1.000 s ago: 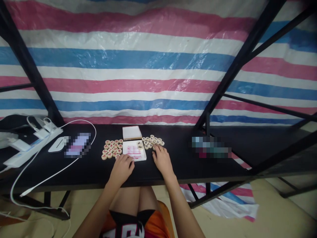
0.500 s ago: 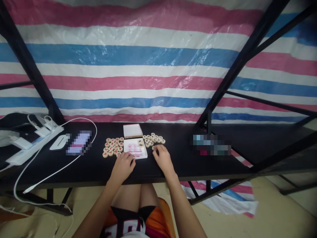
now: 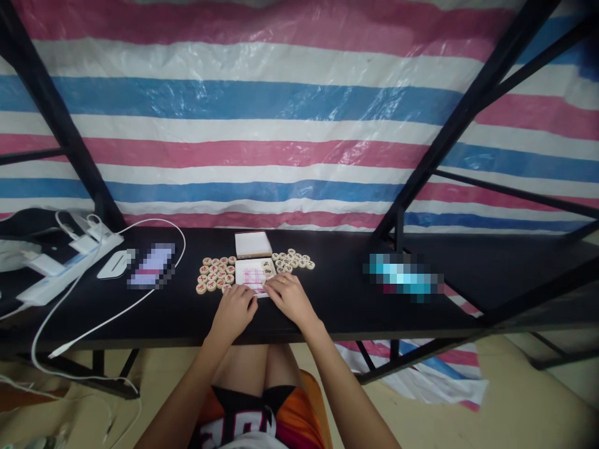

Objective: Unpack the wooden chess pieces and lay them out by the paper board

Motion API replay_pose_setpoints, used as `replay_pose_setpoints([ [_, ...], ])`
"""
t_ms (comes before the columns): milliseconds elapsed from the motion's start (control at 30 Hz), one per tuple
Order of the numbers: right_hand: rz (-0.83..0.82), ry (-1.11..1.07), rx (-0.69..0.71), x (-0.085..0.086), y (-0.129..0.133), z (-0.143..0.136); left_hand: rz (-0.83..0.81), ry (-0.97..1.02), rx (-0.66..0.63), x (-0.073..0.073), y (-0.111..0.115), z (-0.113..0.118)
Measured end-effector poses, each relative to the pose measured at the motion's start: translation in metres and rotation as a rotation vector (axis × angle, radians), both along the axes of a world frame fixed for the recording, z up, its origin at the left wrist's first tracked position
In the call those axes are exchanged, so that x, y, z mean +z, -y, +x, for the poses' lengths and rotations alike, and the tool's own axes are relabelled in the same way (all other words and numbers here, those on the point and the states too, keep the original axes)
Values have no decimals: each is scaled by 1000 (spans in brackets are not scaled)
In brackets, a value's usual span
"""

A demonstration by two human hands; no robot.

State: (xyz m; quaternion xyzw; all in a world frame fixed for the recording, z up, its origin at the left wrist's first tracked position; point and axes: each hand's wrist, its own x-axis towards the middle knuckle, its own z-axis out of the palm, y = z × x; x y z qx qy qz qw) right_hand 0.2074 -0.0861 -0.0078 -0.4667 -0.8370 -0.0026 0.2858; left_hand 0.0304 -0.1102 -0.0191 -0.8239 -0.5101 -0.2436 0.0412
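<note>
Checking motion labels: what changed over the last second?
The right hand moved left, from the near side of the black pieces to the right part of the box. Whether it holds a piece is hidden. The left hand stayed at the box's near left corner; the red pieces and lid stayed put.

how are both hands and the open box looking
Left hand at open box's near edge. Right hand over near right corner, grip hidden. Two dark-marked pieces visible inside. Hands partly cover that edge.
</note>
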Motion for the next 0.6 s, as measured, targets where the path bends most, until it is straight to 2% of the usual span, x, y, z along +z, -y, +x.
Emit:
replay_pose_setpoints([
  [133, 48, 42, -78, 0, 4, -1, 0, 1, 3, 1, 0, 1],
  [300, 47, -40, -99, -5, -1, 4, -7, -7, 6, 2, 0, 1],
  [433, 43, -140, -319, -13, -7, 14, -2, -9, 11, 1, 1, 0],
  [600, -50, -65, -508, -20, -8, 16, -8, 0, 13, 2, 1, 1],
])
